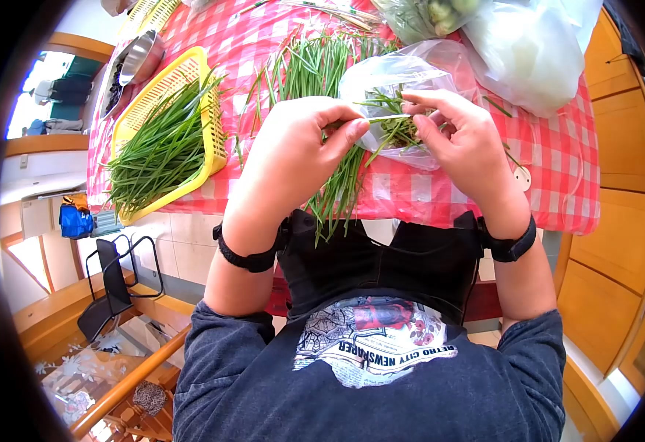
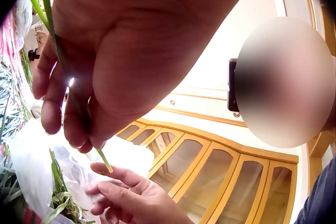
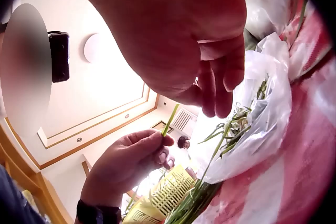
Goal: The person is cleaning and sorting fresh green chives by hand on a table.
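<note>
My left hand (image 1: 293,140) pinches a slender green stem (image 1: 387,117) between thumb and forefinger. The stem's pale end points at my right hand (image 1: 459,136), whose thumb and forefinger stand slightly apart around it. In the left wrist view the stem tip (image 2: 107,167) lies close to the right forefinger, and no grip on it shows. Below the hands, a clear plastic bag (image 1: 418,155) holds green scraps (image 1: 400,132). Long green stalks (image 1: 311,70) lie on the table left of the bag, some hanging over the front edge.
A yellow basket (image 1: 208,121) full of long green stalks stands at the left, with a metal bowl (image 1: 143,57) behind it. Filled plastic bags (image 1: 532,59) sit at the back right. A red-and-white checked cloth (image 1: 558,177) covers the table.
</note>
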Demonstrator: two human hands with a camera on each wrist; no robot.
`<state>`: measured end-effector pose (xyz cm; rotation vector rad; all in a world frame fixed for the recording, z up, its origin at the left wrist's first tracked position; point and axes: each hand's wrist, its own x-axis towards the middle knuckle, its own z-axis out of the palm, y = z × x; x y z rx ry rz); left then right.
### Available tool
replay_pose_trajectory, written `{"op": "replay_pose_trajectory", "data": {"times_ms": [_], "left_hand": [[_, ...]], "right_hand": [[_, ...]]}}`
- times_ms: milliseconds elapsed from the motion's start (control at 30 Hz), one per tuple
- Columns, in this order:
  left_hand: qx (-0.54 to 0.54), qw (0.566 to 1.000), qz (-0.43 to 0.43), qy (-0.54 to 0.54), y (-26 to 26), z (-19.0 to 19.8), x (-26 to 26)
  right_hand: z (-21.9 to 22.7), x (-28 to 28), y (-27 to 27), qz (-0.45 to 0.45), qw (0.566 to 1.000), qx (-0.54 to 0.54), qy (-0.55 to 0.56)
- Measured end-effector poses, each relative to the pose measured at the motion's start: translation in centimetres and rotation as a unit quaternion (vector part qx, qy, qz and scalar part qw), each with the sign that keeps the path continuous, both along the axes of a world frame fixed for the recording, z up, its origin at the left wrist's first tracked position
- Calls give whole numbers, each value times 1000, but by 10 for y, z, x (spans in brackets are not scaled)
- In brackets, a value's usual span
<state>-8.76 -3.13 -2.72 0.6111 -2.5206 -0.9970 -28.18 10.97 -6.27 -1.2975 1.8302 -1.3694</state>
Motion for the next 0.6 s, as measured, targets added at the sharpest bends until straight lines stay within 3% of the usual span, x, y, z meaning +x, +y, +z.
{"op": "replay_pose_trajectory", "data": {"times_ms": [67,100,167,200,267,300,367,500,600], "left_hand": [[-4,1000,1,0,2,1,-1],[0,1000,3,-4,2,1,-1],[3,1000,4,-7,3,2,-2],[2,1000,6,-12,4,3,-2],[0,1000,9,-17,4,3,-1],[-15,1000,7,-12,4,2,0],[-29,1000,6,-6,4,1,0],[-51,999,12,5,6,-1,-1],[-56,998,9,3,10,0,-4]], "right_hand": [[-7,0,-2,-11,991,-82,104],[-4,0,-1,-11,991,-82,104],[7,-1,4,0,981,70,182],[11,-1,5,0,981,70,182],[17,1,5,-2,945,205,255],[11,0,4,-1,945,205,255],[-6,-3,3,-14,985,-26,172],[7,3,7,11,998,26,52],[7,8,4,19,999,-30,7]]}}
